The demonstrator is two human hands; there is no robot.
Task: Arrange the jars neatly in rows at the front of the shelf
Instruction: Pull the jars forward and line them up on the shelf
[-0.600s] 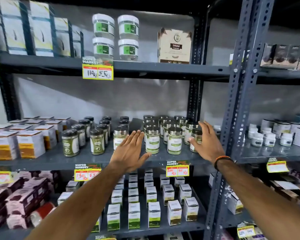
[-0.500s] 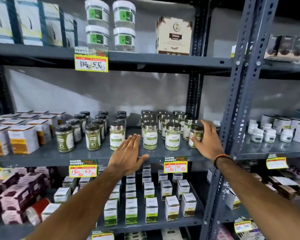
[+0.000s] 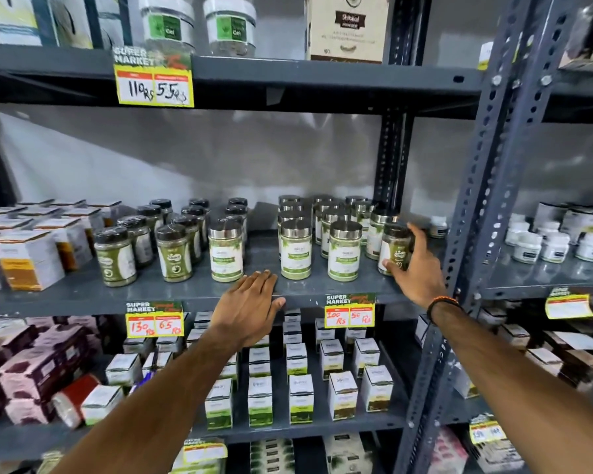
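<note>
On the grey middle shelf [image 3: 185,289] stand rows of jars. Black-lidded jars of green powder [image 3: 115,256] fill the left side. Silver-lidded jars with white and green labels [image 3: 295,249] stand in the middle, and one of them [image 3: 226,251] sits apart beside the black-lidded rows. At the right end my right hand [image 3: 416,271] wraps a dark-lidded green jar [image 3: 395,246], thumb on its front and fingers behind. My left hand [image 3: 250,307] lies flat on the shelf's front edge, holding nothing, just below the gap between two silver-lidded jars.
White and orange boxes [image 3: 28,258] crowd the shelf's left end. A perforated steel post [image 3: 476,213] rises just right of my right hand. Small white jars [image 3: 555,246] sit on the neighbouring shelf. Price tags [image 3: 350,311] hang from the edge, with small boxes [image 3: 300,398] on the shelf below.
My right hand has closed round the rightmost jar. My left hand has dropped from in front of the jars onto the shelf edge. The view has come closer.
</note>
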